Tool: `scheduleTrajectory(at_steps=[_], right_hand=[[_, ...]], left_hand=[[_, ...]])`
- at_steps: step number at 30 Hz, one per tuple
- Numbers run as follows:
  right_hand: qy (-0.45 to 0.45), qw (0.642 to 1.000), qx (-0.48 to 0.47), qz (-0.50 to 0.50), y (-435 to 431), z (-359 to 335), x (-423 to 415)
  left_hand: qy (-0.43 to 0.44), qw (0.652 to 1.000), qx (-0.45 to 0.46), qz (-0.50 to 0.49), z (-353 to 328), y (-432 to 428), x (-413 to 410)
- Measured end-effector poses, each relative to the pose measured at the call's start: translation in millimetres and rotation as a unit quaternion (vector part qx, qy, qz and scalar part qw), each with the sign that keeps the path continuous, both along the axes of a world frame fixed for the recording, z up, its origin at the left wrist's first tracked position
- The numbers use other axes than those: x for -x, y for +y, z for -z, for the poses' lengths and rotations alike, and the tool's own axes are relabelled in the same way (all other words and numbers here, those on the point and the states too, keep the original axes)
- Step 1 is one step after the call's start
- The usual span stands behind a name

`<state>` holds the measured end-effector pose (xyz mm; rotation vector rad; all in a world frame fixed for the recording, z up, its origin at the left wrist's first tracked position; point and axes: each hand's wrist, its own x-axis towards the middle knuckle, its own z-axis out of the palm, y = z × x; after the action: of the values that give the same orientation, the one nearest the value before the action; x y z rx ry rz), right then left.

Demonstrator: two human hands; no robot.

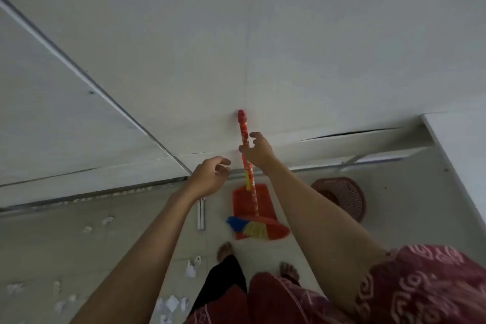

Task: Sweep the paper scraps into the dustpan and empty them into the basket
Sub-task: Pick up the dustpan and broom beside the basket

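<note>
Head view: broom (254,194) and red dustpan (244,205) lean on the wall at 12 o'clock, basket (342,194) at 2, paper scraps (171,302) at 8. Right hand (259,151) spread about the handle, left hand (210,176) loosely curled, empty. Likely light and stiff; grip mid-handle.

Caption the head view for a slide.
Left hand and right hand reach for the wall-propped broom by the dustpan; paper scraps left, basket right.

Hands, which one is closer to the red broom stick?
The right hand, reaching right at the broom stick; the left hand is off to the side, touching nothing.
</note>
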<state>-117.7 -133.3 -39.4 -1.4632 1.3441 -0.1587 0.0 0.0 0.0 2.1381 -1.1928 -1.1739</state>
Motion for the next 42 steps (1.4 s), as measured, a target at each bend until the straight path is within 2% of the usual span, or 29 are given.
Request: scheduleTrajectory(at_steps=[3,8,13,18,22,25,31,33,37,42], right_hand=[[0.055,0.998,0.010,-0.023,-2,8,-13],[0.052,0.999,0.001,0.006,5,29,-21],[0.068,0.993,0.025,0.095,23,58,15],[0.091,0.977,-0.060,0.184,69,93,74],[0.110,0.972,-0.104,0.181,104,108,108],[0.128,0.977,-0.094,0.145,125,117,123],[0.075,0.961,-0.148,0.221,134,136,125],[0.078,0.960,-0.158,0.215,129,138,120],[0.087,0.959,-0.160,0.217,104,142,106],[0.048,0.954,-0.182,0.233,81,141,95]], left_hand=[[-0.001,1.000,-0.006,0.012,4,-7,-12],[0.002,0.997,-0.036,0.062,23,-11,-26],[0.010,0.992,-0.043,0.117,50,-27,-21],[0.000,0.982,-0.070,0.176,77,-62,0],[-0.039,0.972,-0.071,0.222,114,-82,16],[-0.101,0.962,-0.079,0.239,144,-98,24],[-0.182,0.945,-0.125,0.241,186,-118,25],[-0.194,0.943,-0.130,0.238,192,-121,19],[-0.204,0.940,-0.118,0.247,201,-128,16],[-0.167,0.946,-0.130,0.248,200,-124,20]])
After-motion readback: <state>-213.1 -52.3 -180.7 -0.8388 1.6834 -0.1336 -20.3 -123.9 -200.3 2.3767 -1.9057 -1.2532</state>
